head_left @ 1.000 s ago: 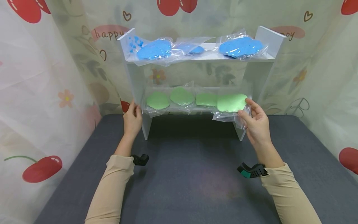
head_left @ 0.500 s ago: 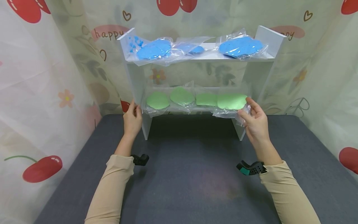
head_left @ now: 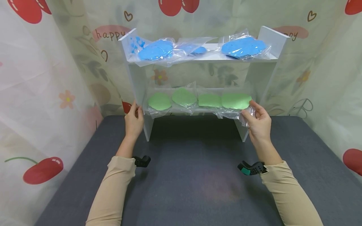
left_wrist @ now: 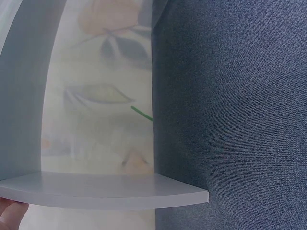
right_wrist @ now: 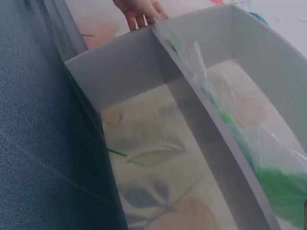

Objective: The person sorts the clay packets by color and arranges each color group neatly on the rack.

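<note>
My right hand (head_left: 259,124) pinches the edge of a clear plastic bag with a flat green piece (head_left: 236,101) in it, at the right end of the lower shelf. Left of that bag, on the same shelf, lie more bagged green pieces: a rectangular one (head_left: 209,100) and rounded ones (head_left: 184,97). At the white shelf rack's left side panel (head_left: 137,81), my left hand (head_left: 134,121) touches the outer face with its fingertips. The right wrist view shows the left hand's fingers (right_wrist: 139,12) against that panel from outside.
Bagged blue pieces (head_left: 156,50) lie along the rack's upper shelf, with another blue bag (head_left: 244,47) at its right. The rack stands on a dark grey tabletop (head_left: 192,175). Printed curtains (head_left: 56,78) hang behind and at the sides.
My right hand shifts the green bag slightly back and right, so the green piece lies flatter and farther from the front edge. The left hand stays at the panel.
</note>
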Demonstrator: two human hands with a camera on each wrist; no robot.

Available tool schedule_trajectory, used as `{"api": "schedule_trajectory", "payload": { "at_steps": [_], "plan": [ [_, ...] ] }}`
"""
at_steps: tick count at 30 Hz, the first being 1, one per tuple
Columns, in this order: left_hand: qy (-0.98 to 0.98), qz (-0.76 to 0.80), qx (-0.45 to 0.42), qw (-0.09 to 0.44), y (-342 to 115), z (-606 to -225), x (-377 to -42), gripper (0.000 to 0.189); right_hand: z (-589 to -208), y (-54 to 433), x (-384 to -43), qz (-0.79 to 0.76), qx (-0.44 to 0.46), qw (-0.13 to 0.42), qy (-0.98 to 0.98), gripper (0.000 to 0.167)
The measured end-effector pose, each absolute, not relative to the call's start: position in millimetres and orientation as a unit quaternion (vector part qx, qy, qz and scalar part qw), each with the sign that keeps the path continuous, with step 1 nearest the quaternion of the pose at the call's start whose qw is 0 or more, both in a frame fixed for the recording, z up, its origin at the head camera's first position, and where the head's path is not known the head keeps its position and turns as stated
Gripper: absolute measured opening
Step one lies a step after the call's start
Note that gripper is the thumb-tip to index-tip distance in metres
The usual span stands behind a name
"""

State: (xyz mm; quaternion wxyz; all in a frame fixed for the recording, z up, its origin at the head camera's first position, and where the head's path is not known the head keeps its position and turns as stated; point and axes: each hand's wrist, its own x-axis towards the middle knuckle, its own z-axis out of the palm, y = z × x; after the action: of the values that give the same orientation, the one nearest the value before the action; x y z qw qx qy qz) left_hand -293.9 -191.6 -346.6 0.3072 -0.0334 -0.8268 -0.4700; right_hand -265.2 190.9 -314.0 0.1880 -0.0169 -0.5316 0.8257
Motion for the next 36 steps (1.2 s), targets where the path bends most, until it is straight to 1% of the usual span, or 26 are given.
{"api": "schedule_trajectory", "payload": {
  "at_steps": [5,10,15,26,36],
  "plan": [
    [-0.827,-0.472,-0.032,0.304,-192,-348,-295,0.047,-317,190,-270,0.813,-0.037,0.219,-0.538,0.034],
    [-0.825,-0.476,-0.031,0.301,-193,-348,-295,0.047,-319,191,-274,0.814,-0.053,0.234,-0.528,0.033],
    [-0.824,-0.477,-0.033,0.304,-192,-347,-295,0.046,-320,191,-276,0.811,-0.068,0.235,-0.531,0.03],
    [-0.821,-0.48,-0.036,0.309,-192,-347,-295,0.045,-325,191,-280,0.805,-0.065,0.23,-0.543,0.024],
    [-0.819,-0.484,-0.034,0.306,-192,-348,-295,0.045,-330,192,-284,0.767,-0.091,0.259,-0.58,0.018]
  ]
}}
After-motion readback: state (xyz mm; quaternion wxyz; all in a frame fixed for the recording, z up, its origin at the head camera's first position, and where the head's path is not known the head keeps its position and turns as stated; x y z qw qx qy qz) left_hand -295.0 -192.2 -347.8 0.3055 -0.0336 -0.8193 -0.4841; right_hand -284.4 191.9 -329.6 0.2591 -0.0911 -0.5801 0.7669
